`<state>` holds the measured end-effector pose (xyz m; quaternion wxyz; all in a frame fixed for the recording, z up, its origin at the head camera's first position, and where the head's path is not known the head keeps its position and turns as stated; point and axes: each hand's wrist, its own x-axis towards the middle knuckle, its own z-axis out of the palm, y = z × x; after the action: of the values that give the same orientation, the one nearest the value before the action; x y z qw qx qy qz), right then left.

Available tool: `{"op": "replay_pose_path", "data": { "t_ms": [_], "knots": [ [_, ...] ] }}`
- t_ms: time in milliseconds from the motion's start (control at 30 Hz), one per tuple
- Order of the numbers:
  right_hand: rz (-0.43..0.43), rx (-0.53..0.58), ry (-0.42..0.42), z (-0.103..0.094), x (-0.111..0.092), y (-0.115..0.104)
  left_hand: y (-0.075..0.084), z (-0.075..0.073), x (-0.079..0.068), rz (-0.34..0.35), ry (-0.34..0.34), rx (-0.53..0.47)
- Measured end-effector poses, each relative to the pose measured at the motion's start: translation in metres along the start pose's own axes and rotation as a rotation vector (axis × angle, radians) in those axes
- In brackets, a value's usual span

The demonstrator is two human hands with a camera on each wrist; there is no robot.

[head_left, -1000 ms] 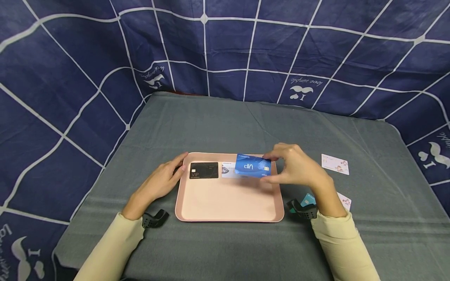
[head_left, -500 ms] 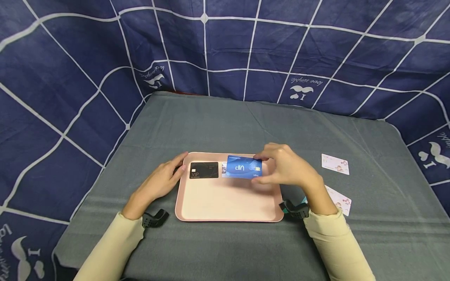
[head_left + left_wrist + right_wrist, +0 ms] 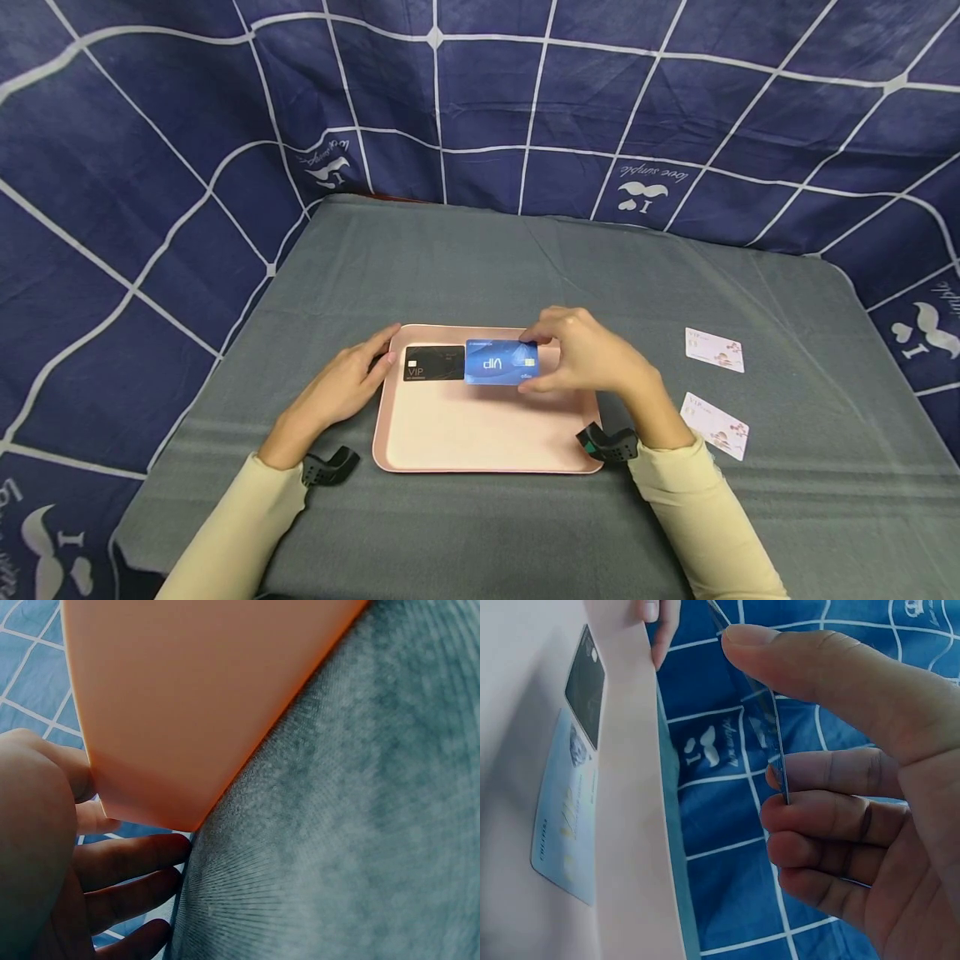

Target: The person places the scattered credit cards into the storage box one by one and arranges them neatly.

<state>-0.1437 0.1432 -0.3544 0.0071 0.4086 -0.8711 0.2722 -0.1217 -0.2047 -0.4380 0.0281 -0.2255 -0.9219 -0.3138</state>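
Note:
My right hand (image 3: 585, 354) pinches a blue VIP card (image 3: 493, 362) by its short end, thumb on one edge and fingers on the opposite edge. The card hovers above the pink tray (image 3: 480, 433); in the right wrist view it appears nearly edge-on. Under it in the tray lies a pale blue-and-white card (image 3: 564, 814), hidden in the head view. Beside that lies a black VIP card (image 3: 432, 364). At the tray's upper left corner, my left hand (image 3: 339, 382) holds the rim between thumb and index finger, the other fingers loosely spread (image 3: 135, 862).
Two pale pink cards, an upper card (image 3: 715, 350) and a lower card (image 3: 716, 427), lie on the grey cloth (image 3: 465, 258) right of the tray. A blue checked curtain (image 3: 480, 100) hangs behind and beside the table.
My right hand has carried the blue card left, now over the pale card and up to the black one. The lower pink card has come into full view. My left hand stays put.

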Motion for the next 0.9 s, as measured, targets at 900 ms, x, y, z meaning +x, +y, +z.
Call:
{"op": "replay_pose_path", "data": {
  "t_ms": [900],
  "knots": [
    [-0.032, -0.014, -0.049, 0.021, 0.023, -0.005, 0.000, 0.001, 0.000, 0.000, 0.002, 0.003]
  ]
}}
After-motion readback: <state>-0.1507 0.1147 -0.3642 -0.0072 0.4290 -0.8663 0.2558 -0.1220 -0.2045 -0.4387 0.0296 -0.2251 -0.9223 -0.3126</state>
